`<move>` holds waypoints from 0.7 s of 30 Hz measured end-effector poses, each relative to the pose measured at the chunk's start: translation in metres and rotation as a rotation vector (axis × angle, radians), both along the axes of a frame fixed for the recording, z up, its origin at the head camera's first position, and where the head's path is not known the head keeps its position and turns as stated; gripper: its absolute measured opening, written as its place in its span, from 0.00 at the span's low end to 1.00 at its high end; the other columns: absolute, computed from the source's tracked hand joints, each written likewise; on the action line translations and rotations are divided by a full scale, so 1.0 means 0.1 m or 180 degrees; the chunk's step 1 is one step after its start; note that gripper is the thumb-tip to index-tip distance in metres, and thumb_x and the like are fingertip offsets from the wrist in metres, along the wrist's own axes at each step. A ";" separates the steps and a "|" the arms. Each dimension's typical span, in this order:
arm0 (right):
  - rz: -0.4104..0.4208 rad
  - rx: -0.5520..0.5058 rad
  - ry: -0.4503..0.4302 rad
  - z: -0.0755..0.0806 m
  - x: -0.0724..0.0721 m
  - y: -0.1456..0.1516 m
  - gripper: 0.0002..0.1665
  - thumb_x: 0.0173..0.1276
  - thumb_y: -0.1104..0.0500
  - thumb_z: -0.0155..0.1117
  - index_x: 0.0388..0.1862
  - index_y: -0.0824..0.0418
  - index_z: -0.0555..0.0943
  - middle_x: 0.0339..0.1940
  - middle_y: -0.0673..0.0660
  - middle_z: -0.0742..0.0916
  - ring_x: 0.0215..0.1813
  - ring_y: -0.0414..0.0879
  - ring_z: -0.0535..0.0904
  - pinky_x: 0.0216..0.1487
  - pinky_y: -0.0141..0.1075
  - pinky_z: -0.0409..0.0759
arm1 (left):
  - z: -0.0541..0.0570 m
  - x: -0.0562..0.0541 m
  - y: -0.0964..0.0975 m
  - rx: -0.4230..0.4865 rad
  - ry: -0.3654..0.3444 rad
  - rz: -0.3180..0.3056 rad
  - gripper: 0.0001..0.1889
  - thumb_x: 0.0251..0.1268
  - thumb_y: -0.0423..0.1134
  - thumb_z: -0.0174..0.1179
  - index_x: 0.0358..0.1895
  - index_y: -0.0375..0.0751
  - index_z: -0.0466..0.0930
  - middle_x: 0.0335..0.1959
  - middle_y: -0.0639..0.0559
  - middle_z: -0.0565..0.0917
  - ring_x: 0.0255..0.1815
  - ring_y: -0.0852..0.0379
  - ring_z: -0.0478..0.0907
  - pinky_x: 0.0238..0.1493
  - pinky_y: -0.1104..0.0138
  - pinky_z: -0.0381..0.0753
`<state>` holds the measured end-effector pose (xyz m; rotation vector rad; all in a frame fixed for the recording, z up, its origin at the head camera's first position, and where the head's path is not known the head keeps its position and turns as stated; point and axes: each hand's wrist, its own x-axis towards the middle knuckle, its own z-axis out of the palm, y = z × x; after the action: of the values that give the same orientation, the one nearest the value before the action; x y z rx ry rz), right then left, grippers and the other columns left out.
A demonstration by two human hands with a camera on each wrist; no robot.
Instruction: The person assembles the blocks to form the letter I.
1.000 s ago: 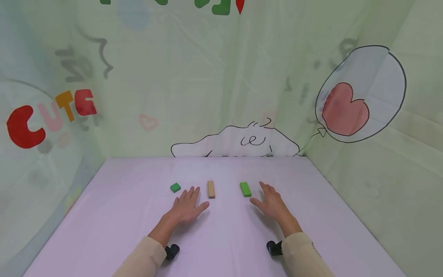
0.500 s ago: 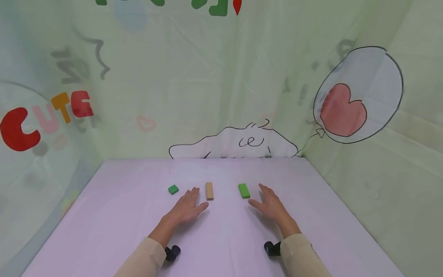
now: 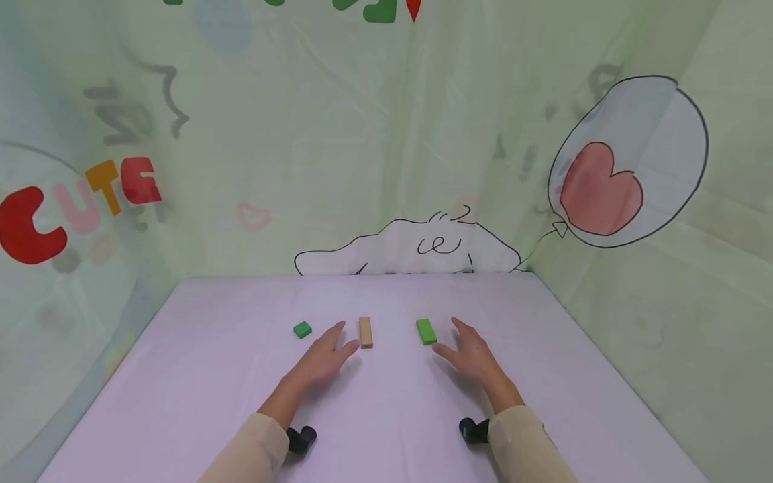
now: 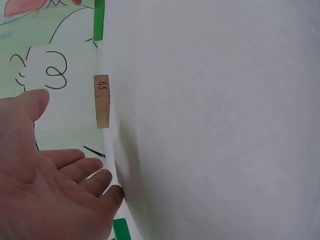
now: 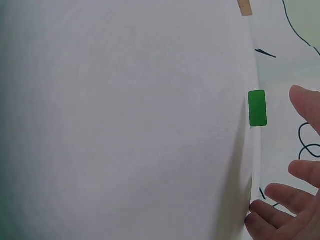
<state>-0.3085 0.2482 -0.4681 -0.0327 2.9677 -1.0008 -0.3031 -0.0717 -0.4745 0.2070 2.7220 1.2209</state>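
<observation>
My left hand (image 3: 321,359) hovers low over the table with its thumb and fingers spread and holds nothing. Just beyond its thumb lies a plain wooden block (image 3: 365,333); the end of this wooden block (image 4: 102,87) carries the number 65 in the left wrist view. A small dark green block (image 3: 302,329) lies to the left of my left fingertips. My right hand (image 3: 475,357), also spread and holding nothing, is beside a light green block (image 3: 426,331). In the right wrist view this green block (image 5: 257,108) shows in front of the thumb and fingers.
A pale lilac cloth covers the table (image 3: 386,416). Behind it hangs a printed curtain (image 3: 290,168) with a balloon drawing (image 3: 628,161) on the right and coloured letters on the left. Black wrist cameras (image 3: 300,440) sit below both cuffs.
My left hand has turned onto its side, thumb up, and its fingers have drawn together. The right hand has stayed nearly still. The blocks have not moved; the view has shifted slightly.
</observation>
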 end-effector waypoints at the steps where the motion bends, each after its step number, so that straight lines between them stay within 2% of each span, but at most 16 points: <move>1: -0.0001 -0.0011 0.0001 0.00 -0.01 0.00 0.50 0.73 0.45 0.65 0.82 0.68 0.56 0.79 0.76 0.65 0.80 0.73 0.59 0.79 0.65 0.61 | 0.01 0.00 0.00 0.0043 -0.0002 0.0027 0.38 0.80 0.56 0.50 0.82 0.37 0.54 0.83 0.37 0.59 0.84 0.37 0.54 0.83 0.43 0.55; 5: -0.0022 -0.0116 -0.0003 0.00 -0.03 -0.02 0.50 0.72 0.45 0.67 0.82 0.67 0.57 0.79 0.75 0.65 0.81 0.72 0.58 0.79 0.65 0.60 | 0.03 -0.02 0.02 0.0102 0.0015 0.0049 0.38 0.80 0.54 0.52 0.82 0.37 0.55 0.82 0.36 0.60 0.84 0.36 0.55 0.83 0.43 0.55; 12: -0.0117 -0.0309 -0.0028 -0.02 -0.08 -0.07 0.51 0.70 0.45 0.69 0.82 0.63 0.58 0.80 0.73 0.65 0.81 0.71 0.58 0.79 0.64 0.62 | -0.02 -0.07 0.04 0.0185 0.0095 -0.0006 0.37 0.79 0.51 0.55 0.82 0.41 0.56 0.82 0.39 0.61 0.84 0.38 0.56 0.83 0.43 0.56; 21: -0.0133 -0.0255 -0.0017 -0.05 -0.12 -0.12 0.51 0.69 0.49 0.71 0.82 0.65 0.59 0.80 0.73 0.66 0.81 0.70 0.58 0.80 0.63 0.61 | -0.07 -0.13 0.06 0.0019 0.0107 -0.0057 0.40 0.74 0.50 0.62 0.82 0.40 0.55 0.83 0.38 0.60 0.84 0.37 0.53 0.83 0.43 0.55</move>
<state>-0.3203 0.2366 -0.4736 0.0316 2.9336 -1.1225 -0.3163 -0.0659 -0.4817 0.2541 2.7391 1.2319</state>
